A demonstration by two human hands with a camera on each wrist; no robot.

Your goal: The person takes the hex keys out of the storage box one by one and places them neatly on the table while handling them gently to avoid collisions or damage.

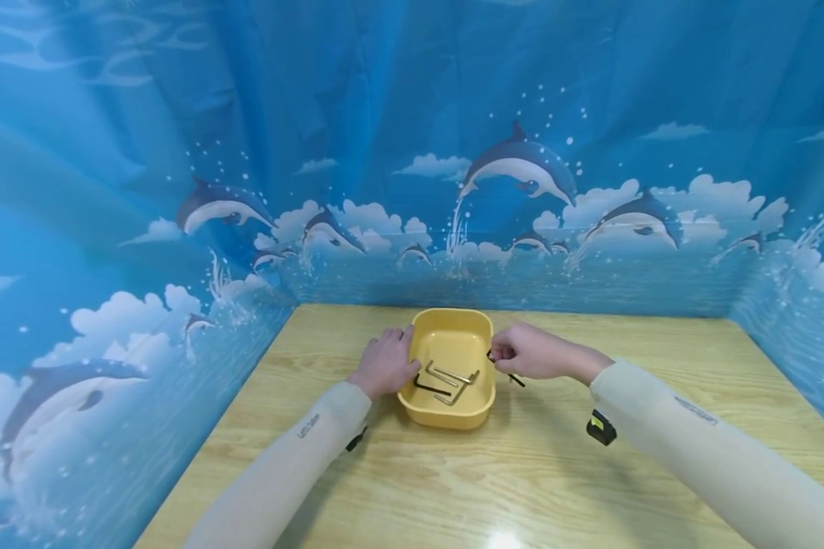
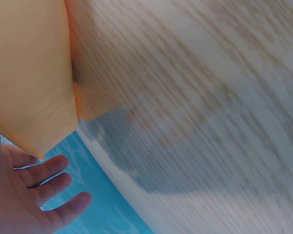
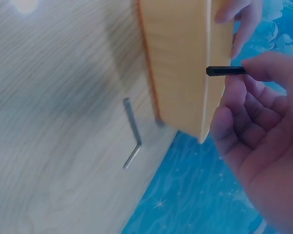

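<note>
A yellow tray (image 1: 449, 419) stands on the table with several L-shaped hex keys inside, one black (image 1: 434, 389) and the others metallic (image 1: 453, 375). On its left side my left hand (image 1: 387, 362) holds the rim with thumb and index finger; the other fingers (image 2: 51, 168) hang loosely outside in the left wrist view. Just right of the tray, my right hand (image 1: 532, 352) pinches a black hex key (image 3: 225, 71) between thumb and fingertips. Part of that key is hidden by the hand. A grey hex key (image 3: 135, 134) lies on the table beside the tray in the right wrist view.
A light wood-grain table (image 1: 426, 488) carries everything. Blue curtains (image 1: 384, 152) printed with dolphins and clouds close in the back and sides. A small black device (image 1: 600, 428) is strapped beneath the right sleeve.
</note>
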